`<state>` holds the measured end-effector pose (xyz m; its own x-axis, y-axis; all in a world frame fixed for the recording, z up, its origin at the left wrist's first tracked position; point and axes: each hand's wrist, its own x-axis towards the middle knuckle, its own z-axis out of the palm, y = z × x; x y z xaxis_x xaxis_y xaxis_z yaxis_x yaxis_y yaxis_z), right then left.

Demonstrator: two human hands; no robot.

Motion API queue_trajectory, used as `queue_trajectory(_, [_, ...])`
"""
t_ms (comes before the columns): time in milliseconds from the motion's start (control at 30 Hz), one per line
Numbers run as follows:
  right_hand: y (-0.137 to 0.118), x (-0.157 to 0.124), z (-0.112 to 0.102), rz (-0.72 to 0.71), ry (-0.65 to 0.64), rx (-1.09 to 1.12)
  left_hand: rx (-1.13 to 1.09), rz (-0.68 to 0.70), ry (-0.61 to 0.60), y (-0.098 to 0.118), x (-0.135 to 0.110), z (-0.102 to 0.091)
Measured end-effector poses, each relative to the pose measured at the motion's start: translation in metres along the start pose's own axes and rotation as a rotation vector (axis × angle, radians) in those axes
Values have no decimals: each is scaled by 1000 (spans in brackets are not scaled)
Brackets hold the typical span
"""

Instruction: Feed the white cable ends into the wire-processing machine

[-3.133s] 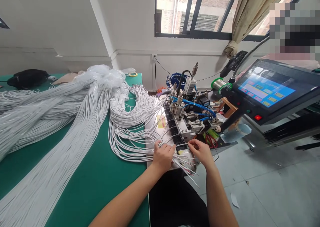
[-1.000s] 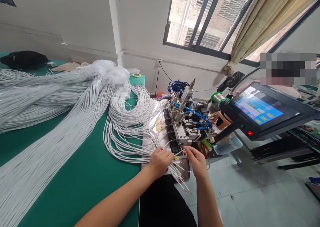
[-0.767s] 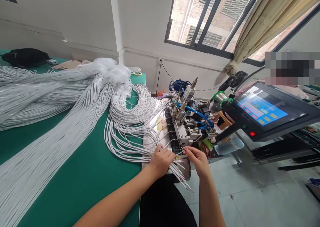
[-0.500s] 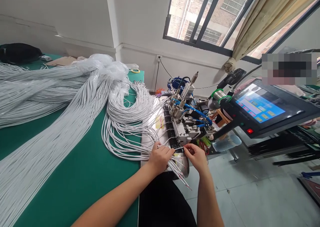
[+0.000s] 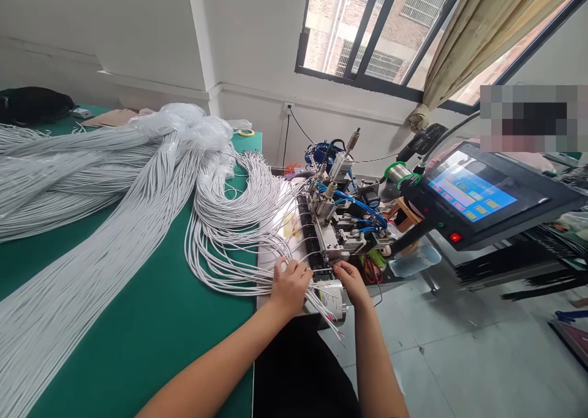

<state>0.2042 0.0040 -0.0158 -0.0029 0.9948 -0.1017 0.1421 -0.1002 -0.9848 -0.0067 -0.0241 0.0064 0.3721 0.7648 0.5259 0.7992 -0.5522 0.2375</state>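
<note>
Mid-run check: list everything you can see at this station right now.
white cables: many, white, long bundles across the table, ends toward the machine
table mat: one, green, under the cables
plastic wrap: one, clear, over the far bundles
tape roll: one, yellow, far table edge
bag: one, black, far left
machine: one, metal with blue hoses, table's right edge
touchscreen: one, blue display, right of the machine
curtain: one, beige, by the window
left hand: one, gripping cable ends before the machine
right hand: one, fingers at the machine's front, grip unclear
</note>
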Motion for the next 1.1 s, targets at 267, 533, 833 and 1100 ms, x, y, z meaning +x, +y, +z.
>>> queue_trajectory(267, [9, -6, 6, 46, 63, 66, -24, -8, 2, 1, -1, -2])
queue_trajectory(533, [-16, -37, -12, -97, 192, -288, -18, 20, 28, -3, -4, 4])
queue_trajectory(833, [-59, -65, 4, -177, -13, -392, -48, 129, 90, -8, -3, 8])
queue_trajectory(1100, [-57, -54, 22, -235, 18, -464, -93, 143, 84, -9, -1, 2])
